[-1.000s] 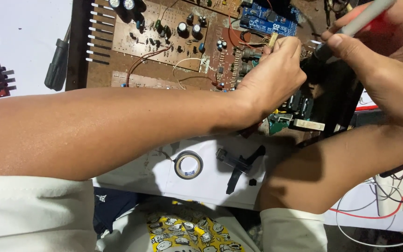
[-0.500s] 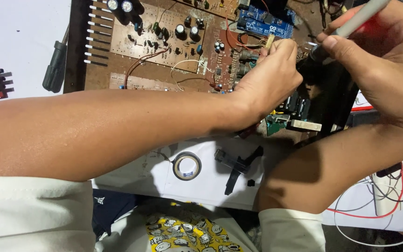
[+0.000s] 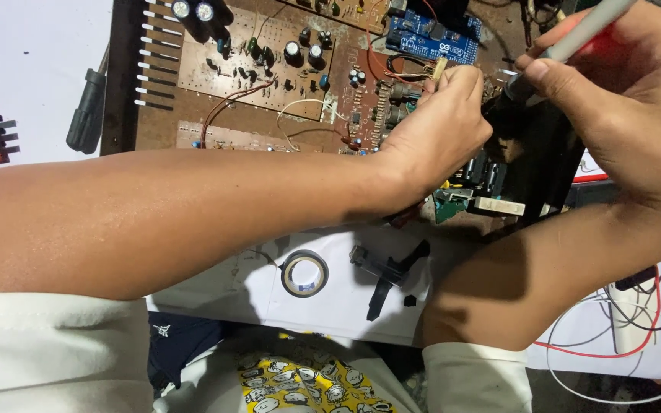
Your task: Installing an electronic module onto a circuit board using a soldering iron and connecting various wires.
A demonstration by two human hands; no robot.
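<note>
Almost nothing has moved since the earlier pictures: both hands stay in the same spot over the big brown circuit board (image 3: 269, 84) that lies flat on the white table (image 3: 24, 53). At its right side the left hand (image 3: 434, 134) is curled shut, and its fingertips pinch a small cream plug (image 3: 440, 69) on thin wires. Just beside it, the right hand (image 3: 621, 99) is closed around a grey and red soldering iron (image 3: 587, 30), whose dark tip points down close to the plug. A small blue board (image 3: 434, 38) sits on top of the brown one, near the plug. Lower down, a roll of black tape (image 3: 304, 273) lies on white paper. A black-handled screwdriver (image 3: 87, 115) rests left of the board.
</note>
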